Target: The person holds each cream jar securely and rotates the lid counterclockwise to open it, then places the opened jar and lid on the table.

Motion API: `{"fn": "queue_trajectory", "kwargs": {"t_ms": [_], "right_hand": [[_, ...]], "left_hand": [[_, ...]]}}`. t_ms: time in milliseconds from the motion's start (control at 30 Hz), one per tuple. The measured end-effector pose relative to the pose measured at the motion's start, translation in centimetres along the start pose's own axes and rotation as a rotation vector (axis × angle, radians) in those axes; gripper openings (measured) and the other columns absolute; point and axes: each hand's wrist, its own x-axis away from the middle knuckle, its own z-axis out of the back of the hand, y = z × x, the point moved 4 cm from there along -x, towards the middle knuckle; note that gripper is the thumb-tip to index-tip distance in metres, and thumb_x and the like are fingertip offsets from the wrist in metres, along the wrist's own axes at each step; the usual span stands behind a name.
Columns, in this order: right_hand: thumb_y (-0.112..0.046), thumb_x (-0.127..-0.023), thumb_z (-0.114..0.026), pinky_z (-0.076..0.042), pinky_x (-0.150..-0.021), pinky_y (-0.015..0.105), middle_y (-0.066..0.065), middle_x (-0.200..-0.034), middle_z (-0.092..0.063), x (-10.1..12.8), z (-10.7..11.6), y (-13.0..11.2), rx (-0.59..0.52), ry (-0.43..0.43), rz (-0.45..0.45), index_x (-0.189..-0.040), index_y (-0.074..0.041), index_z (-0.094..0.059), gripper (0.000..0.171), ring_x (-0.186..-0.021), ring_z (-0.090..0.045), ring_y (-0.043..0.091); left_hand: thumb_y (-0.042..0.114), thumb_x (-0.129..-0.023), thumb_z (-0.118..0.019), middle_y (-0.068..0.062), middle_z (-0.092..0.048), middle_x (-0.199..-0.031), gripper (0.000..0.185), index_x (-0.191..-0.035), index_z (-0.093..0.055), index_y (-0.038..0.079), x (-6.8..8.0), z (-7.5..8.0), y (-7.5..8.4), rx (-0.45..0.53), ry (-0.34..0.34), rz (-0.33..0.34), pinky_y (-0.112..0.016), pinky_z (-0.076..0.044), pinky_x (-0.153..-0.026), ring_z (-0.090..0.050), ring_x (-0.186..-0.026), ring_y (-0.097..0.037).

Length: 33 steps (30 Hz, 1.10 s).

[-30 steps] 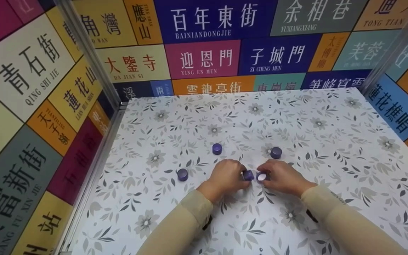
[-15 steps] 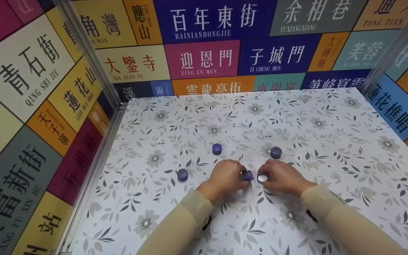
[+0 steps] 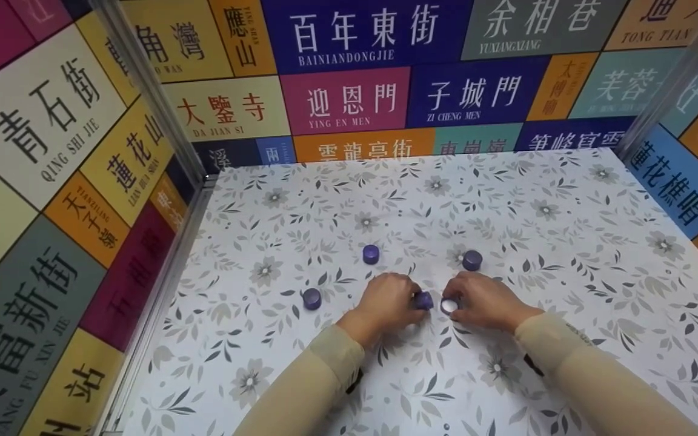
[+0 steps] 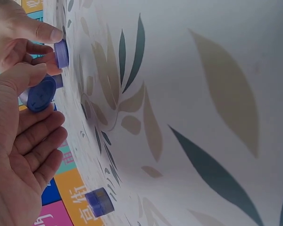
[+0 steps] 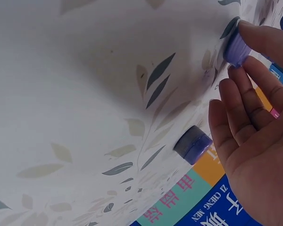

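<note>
My left hand (image 3: 414, 301) pinches a small purple cap (image 3: 425, 300) between thumb and fingers, just above the flowered table (image 3: 567, 242). In the left wrist view that cap (image 4: 41, 94) sits on edge in my left hand (image 4: 47, 101). Right beside it, my right hand (image 3: 453, 303) pinches a second purple cap (image 3: 449, 306) whose white inside faces up. The right wrist view shows this cap (image 5: 236, 47) held at the fingertips of my right hand (image 5: 243, 52), close to the tabletop. The two caps are a finger's width apart.
Three more purple caps stand on the table: one far left (image 3: 312, 298), one behind my left hand (image 3: 371, 254), one behind my right hand (image 3: 472, 260). Walls covered in coloured signs (image 3: 349, 100) close in the table on the left, back and right.
My right hand has lowered its cap slightly toward the table. The left hand and the loose caps have stayed where they were.
</note>
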Motion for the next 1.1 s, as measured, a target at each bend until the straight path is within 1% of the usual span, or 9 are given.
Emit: {"fn": "queue_trajectory", "kwargs": {"t_ms": [200, 433, 767, 933, 1100], "right_hand": [[-0.014, -0.068, -0.084, -0.048, -0.072, 0.040, -0.004, -0.089, -0.062, -0.1, 0.1, 0.0, -0.020, -0.019, 0.006, -0.094, -0.015, -0.072, 0.029, -0.078, -0.057, 0.015], [-0.013, -0.067, -0.086, -0.049, -0.073, 0.040, -0.003, -0.089, -0.063, -0.1, 0.1, 0.0, -0.039, -0.030, 0.007, -0.095, -0.013, -0.073, 0.030, -0.078, -0.058, 0.015], [-0.014, -0.069, -0.085, -0.048, -0.075, 0.040, -0.003, -0.089, -0.064, -0.2, 0.0, 0.2, -0.031, -0.031, 0.009, -0.096, -0.013, -0.073, 0.030, -0.080, -0.058, 0.014], [-0.014, -0.068, -0.085, -0.048, -0.074, 0.039, -0.003, -0.088, -0.064, -0.2, -0.2, 0.3, -0.030, -0.026, 0.006, -0.096, -0.013, -0.073, 0.030, -0.078, -0.057, 0.014], [-0.014, -0.067, -0.086, -0.049, -0.074, 0.040, -0.004, -0.088, -0.064, -0.2, -0.3, 0.4, -0.026, -0.030, -0.005, -0.096, -0.014, -0.074, 0.031, -0.079, -0.058, 0.014]], "left_hand": [[0.043, -0.079, -0.076, 0.006, -0.060, -0.071, 0.025, -0.072, -0.067, 0.020, -0.1, -0.4, 0.1, -0.043, -0.010, -0.008, -0.036, -0.048, -0.064, -0.060, -0.068, -0.018], [0.045, -0.079, -0.078, 0.005, -0.062, -0.073, 0.027, -0.073, -0.067, 0.021, -0.1, -0.6, 0.2, -0.078, -0.023, -0.024, -0.036, -0.049, -0.066, -0.062, -0.070, -0.018], [0.045, -0.078, -0.080, 0.005, -0.062, -0.075, 0.027, -0.077, -0.070, 0.020, 0.0, -0.9, 0.3, -0.086, -0.031, -0.042, -0.035, -0.049, -0.068, -0.062, -0.072, -0.017], [0.044, -0.080, -0.079, 0.004, -0.062, -0.077, 0.026, -0.081, -0.072, 0.020, 0.1, -1.0, 0.4, -0.086, -0.045, -0.032, -0.035, -0.048, -0.069, -0.061, -0.073, -0.018], [0.045, -0.081, -0.079, 0.004, -0.062, -0.077, 0.026, -0.082, -0.072, 0.019, 0.2, -1.1, 0.5, -0.091, -0.056, -0.023, -0.035, -0.048, -0.069, -0.060, -0.073, -0.018]]}}
